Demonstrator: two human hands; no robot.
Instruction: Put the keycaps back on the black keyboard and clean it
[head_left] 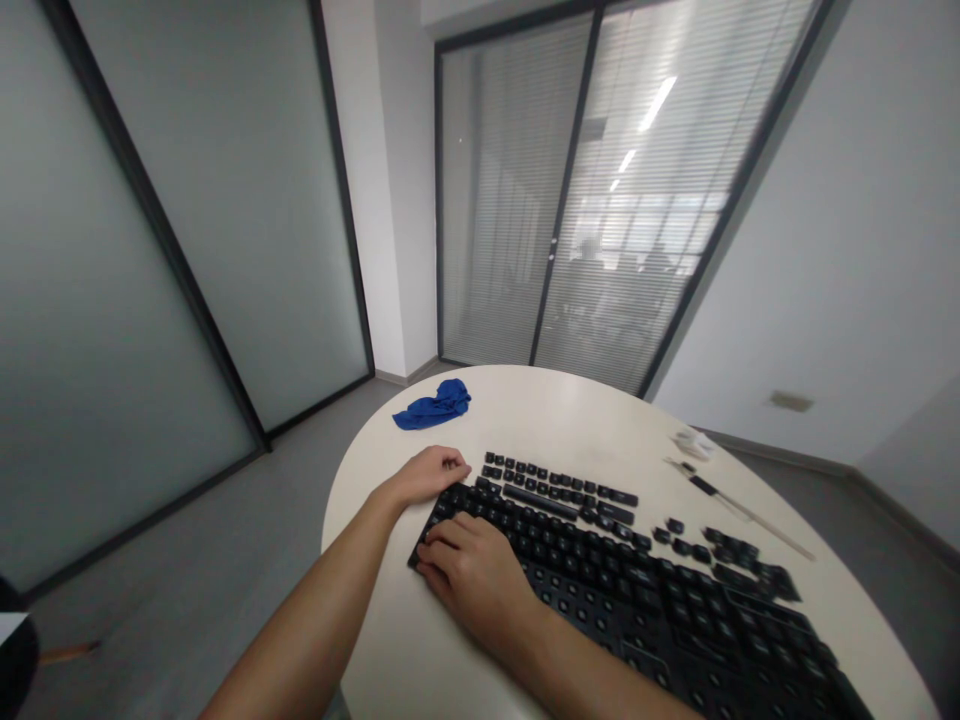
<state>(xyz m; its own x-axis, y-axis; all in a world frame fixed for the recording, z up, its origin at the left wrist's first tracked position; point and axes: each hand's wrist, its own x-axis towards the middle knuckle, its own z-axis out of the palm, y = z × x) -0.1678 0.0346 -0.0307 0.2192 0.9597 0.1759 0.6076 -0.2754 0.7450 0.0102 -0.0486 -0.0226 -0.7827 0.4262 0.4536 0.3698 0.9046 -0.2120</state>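
A black keyboard (585, 548) lies slantwise on the round white table (390, 610). Keycaps cover part of it; rows on its near side show bare switches. My right hand (480, 570) rests over the keyboard's left end, its fingers bent and drawn together on the keys; anything between the fingertips is hidden. Beside the keyboard's far left corner is my left hand (429, 474), resting on the table with fingers curled in, and I cannot see what is inside them. Loose keycaps (551, 478) stand in rows just beyond the keyboard, near my left fingers.
Crumpled blue cloth (435, 405) lies at the table's far left. More loose keycaps (731, 548) are grouped on the right. Beyond them are a thin stick-like tool (739, 505) with a dark section and a small white item (695, 444). Glass partitions and walls surround the table.
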